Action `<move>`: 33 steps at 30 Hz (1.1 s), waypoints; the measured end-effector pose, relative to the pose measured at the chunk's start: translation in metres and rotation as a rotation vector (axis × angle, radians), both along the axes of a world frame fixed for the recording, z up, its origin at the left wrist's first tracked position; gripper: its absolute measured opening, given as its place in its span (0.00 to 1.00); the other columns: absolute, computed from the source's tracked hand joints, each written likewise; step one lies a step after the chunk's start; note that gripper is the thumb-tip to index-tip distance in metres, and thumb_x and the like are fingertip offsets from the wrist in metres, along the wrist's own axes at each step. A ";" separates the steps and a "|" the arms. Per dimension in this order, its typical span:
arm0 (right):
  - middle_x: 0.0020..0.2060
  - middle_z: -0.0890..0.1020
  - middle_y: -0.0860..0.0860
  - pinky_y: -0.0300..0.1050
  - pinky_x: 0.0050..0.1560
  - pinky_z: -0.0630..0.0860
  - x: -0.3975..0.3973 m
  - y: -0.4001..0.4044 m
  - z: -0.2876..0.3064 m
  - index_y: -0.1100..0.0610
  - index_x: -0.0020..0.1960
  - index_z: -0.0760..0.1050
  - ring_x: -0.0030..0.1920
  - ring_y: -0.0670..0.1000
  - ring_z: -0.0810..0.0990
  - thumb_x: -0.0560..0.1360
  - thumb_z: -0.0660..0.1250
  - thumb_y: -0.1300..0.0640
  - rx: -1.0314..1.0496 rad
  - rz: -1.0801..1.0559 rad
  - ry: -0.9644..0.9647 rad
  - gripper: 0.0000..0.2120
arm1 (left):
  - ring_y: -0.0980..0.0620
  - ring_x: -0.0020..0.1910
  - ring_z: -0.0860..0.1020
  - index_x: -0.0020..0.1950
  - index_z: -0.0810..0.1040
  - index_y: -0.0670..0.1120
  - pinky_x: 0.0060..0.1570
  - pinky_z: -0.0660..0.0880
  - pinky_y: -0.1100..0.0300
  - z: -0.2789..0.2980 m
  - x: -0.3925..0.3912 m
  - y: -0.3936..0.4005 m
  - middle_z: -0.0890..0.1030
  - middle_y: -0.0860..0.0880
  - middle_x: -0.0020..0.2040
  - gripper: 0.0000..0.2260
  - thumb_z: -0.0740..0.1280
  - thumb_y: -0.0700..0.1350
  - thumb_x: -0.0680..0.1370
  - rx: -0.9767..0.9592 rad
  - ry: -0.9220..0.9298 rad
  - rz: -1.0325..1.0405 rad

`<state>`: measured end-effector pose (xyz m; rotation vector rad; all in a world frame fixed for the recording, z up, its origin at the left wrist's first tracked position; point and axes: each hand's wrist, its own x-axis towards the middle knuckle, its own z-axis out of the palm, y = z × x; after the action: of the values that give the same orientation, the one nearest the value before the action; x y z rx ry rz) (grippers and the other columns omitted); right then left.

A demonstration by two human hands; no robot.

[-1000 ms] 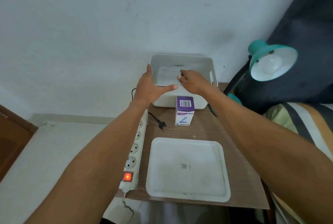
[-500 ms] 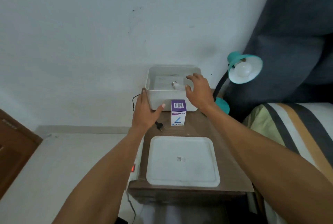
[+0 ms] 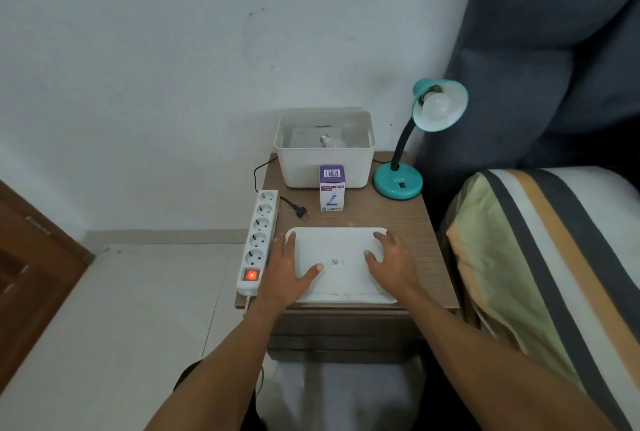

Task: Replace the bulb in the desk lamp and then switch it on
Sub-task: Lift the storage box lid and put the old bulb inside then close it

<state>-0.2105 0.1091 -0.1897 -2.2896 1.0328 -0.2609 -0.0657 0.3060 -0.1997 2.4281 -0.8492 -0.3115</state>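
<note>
Wooden nightstand (image 3: 408, 233) w/ teal desk lamp (image 3: 398, 184) at back right, bulb (image 3: 437, 107) fitted but unlit, plug (image 3: 300, 212) loose beside power strip (image 3: 260, 240), both hands—left hand (image 3: 286, 271), right hand (image 3: 391, 262)—flat, empty, apart on white tray (image 3: 341, 278); swap prob. done, plugging in + switching on left.

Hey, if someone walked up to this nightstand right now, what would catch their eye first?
Probably the teal desk lamp at the back right, its bulb facing the viewer. Next, the glowing red switch on the power strip along the left edge, then the left hand and right hand flat on the white tray in front.
</note>
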 end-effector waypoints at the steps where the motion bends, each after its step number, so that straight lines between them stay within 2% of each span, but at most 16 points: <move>1: 0.78 0.61 0.53 0.53 0.73 0.63 -0.006 0.003 -0.006 0.51 0.76 0.65 0.76 0.56 0.61 0.78 0.65 0.45 -0.004 0.013 0.034 0.28 | 0.46 0.83 0.49 0.83 0.47 0.50 0.79 0.53 0.48 -0.002 -0.004 0.001 0.50 0.47 0.84 0.44 0.64 0.68 0.77 0.020 0.002 0.011; 4: 0.80 0.53 0.52 0.53 0.74 0.60 -0.015 0.009 -0.018 0.50 0.78 0.59 0.78 0.56 0.55 0.78 0.64 0.42 -0.042 0.032 0.099 0.32 | 0.47 0.83 0.42 0.84 0.42 0.50 0.79 0.46 0.52 -0.009 -0.011 0.001 0.42 0.46 0.84 0.45 0.63 0.68 0.78 0.050 0.066 0.039; 6: 0.80 0.50 0.53 0.54 0.75 0.59 -0.015 0.009 -0.021 0.49 0.79 0.56 0.79 0.57 0.52 0.78 0.63 0.40 -0.059 0.014 0.112 0.34 | 0.48 0.83 0.40 0.84 0.41 0.50 0.78 0.45 0.53 -0.012 -0.014 -0.001 0.41 0.46 0.84 0.45 0.63 0.68 0.78 0.040 0.065 0.056; 10: 0.80 0.53 0.55 0.55 0.78 0.47 -0.017 0.005 -0.030 0.49 0.79 0.55 0.79 0.58 0.49 0.78 0.57 0.36 -0.154 0.037 0.130 0.34 | 0.47 0.83 0.41 0.84 0.44 0.49 0.79 0.47 0.52 -0.013 -0.020 -0.007 0.41 0.45 0.84 0.44 0.60 0.69 0.79 0.075 0.017 0.108; 13: 0.80 0.53 0.55 0.55 0.78 0.45 -0.017 0.008 -0.036 0.49 0.79 0.54 0.80 0.58 0.49 0.78 0.55 0.35 -0.191 0.024 0.122 0.34 | 0.46 0.83 0.45 0.84 0.49 0.49 0.79 0.49 0.51 -0.014 -0.023 -0.012 0.46 0.44 0.84 0.42 0.60 0.69 0.78 0.068 0.002 0.161; 18: 0.79 0.56 0.54 0.54 0.78 0.48 -0.014 0.012 -0.034 0.49 0.78 0.59 0.79 0.58 0.51 0.77 0.61 0.36 -0.125 -0.054 0.066 0.34 | 0.45 0.83 0.50 0.82 0.59 0.48 0.79 0.55 0.50 -0.013 -0.027 -0.017 0.54 0.44 0.84 0.41 0.67 0.68 0.76 0.013 -0.001 0.221; 22: 0.79 0.56 0.54 0.56 0.76 0.57 -0.018 0.011 -0.027 0.49 0.78 0.61 0.79 0.58 0.52 0.76 0.65 0.39 -0.038 -0.099 -0.017 0.34 | 0.44 0.81 0.58 0.81 0.63 0.47 0.77 0.61 0.51 -0.009 -0.031 -0.019 0.56 0.45 0.83 0.40 0.70 0.65 0.75 -0.071 0.007 0.230; 26: 0.78 0.58 0.55 0.58 0.74 0.64 -0.005 -0.003 -0.003 0.49 0.78 0.62 0.77 0.59 0.59 0.76 0.66 0.40 -0.052 -0.099 -0.115 0.34 | 0.44 0.81 0.59 0.80 0.64 0.47 0.75 0.59 0.55 0.012 -0.017 -0.027 0.56 0.45 0.83 0.41 0.73 0.64 0.74 -0.179 -0.056 0.202; 28: 0.78 0.59 0.54 0.59 0.71 0.69 0.011 -0.013 0.016 0.49 0.77 0.62 0.75 0.58 0.63 0.76 0.66 0.39 -0.089 -0.094 -0.185 0.34 | 0.44 0.81 0.60 0.79 0.66 0.46 0.75 0.61 0.53 0.034 0.000 -0.037 0.57 0.44 0.83 0.40 0.73 0.63 0.74 -0.237 -0.130 0.185; 33: 0.77 0.62 0.58 0.58 0.74 0.64 0.066 -0.049 0.084 0.56 0.75 0.67 0.76 0.58 0.62 0.75 0.69 0.43 -0.141 -0.088 -0.365 0.33 | 0.43 0.77 0.68 0.75 0.73 0.43 0.72 0.68 0.50 0.099 0.058 -0.062 0.63 0.41 0.81 0.39 0.76 0.64 0.72 -0.362 -0.304 0.138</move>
<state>-0.1449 0.0598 -0.1061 -2.2078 0.9484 -0.7787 -0.0076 0.2436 -0.1005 2.2030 -0.7792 0.2509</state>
